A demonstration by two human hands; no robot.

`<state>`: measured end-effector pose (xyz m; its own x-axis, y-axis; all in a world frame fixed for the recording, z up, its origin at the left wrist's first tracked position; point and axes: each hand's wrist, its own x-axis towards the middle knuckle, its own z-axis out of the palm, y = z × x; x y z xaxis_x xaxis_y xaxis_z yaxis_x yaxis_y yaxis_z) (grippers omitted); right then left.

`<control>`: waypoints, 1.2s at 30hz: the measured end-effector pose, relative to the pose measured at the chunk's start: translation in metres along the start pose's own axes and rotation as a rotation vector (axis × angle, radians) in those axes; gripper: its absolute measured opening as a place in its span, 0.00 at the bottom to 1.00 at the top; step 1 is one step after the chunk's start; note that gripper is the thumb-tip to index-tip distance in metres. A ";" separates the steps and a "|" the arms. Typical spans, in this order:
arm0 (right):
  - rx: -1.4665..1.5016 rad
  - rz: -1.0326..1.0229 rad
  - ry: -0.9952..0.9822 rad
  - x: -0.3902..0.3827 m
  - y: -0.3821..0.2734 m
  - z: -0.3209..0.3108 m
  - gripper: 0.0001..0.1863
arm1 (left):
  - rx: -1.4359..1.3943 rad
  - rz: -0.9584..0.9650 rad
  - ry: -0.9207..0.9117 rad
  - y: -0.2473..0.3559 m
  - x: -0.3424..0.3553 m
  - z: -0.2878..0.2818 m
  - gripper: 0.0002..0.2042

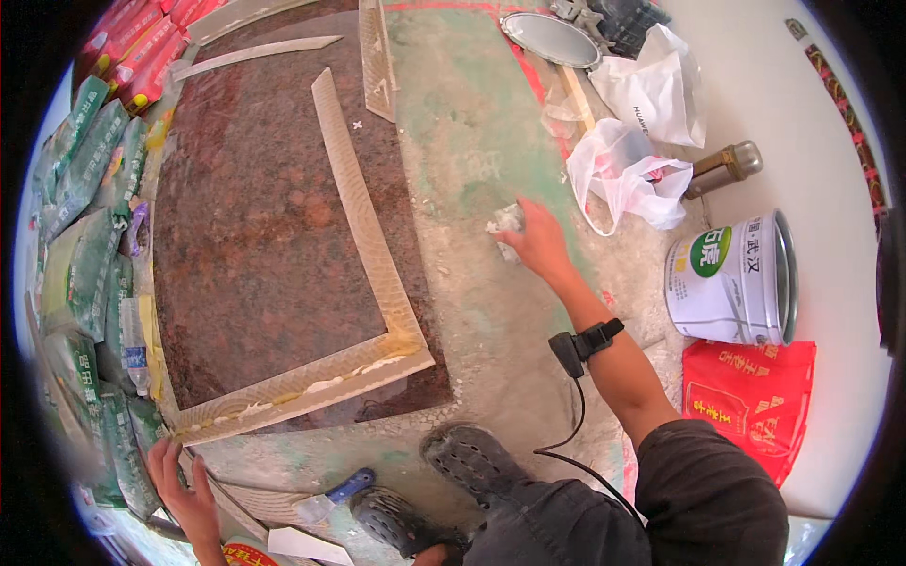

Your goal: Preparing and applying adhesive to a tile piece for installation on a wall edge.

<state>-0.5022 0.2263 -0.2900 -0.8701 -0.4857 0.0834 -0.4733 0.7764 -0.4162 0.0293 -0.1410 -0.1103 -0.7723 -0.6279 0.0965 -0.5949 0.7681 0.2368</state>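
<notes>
The right hand (538, 242) grips a pale wad (510, 224); well apart, the left hand (184, 486), fingers spread, could knock the bottom strip (293, 392) askew by leaning

The slab (264, 226) is mottled reddish-brown, the strips (364, 224) patterned beige.

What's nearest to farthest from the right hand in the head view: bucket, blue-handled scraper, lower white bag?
1. Lower white bag: upper right of the right hand
2. Bucket: farther right, by the wall
3. Blue-handled scraper: lower left, beside a shoe
</notes>
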 end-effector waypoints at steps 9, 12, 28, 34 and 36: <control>-0.131 -0.220 -0.078 0.008 0.005 0.021 0.17 | 0.360 0.219 -0.035 -0.066 0.016 -0.091 0.23; -0.245 -0.179 -0.178 0.021 0.008 0.030 0.12 | 0.672 0.146 -0.082 -0.105 0.047 -0.193 0.24; 0.005 -0.659 -0.363 0.090 -0.166 -0.125 0.06 | -0.613 0.083 -0.217 0.035 -0.005 -0.076 0.09; 0.134 -0.714 -0.789 0.016 -0.436 -0.204 0.05 | -1.238 0.039 -0.082 0.060 0.002 -0.018 0.12; 0.028 -0.874 -0.827 -0.029 -0.500 -0.182 0.06 | -1.502 -0.070 0.008 0.058 0.007 -0.013 0.13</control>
<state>-0.2655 -0.0751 0.0804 0.0991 -0.9620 -0.2544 -0.8469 0.0527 -0.5292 -0.0077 -0.1029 -0.0832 -0.7489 -0.6610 0.0472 0.1503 -0.1000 0.9836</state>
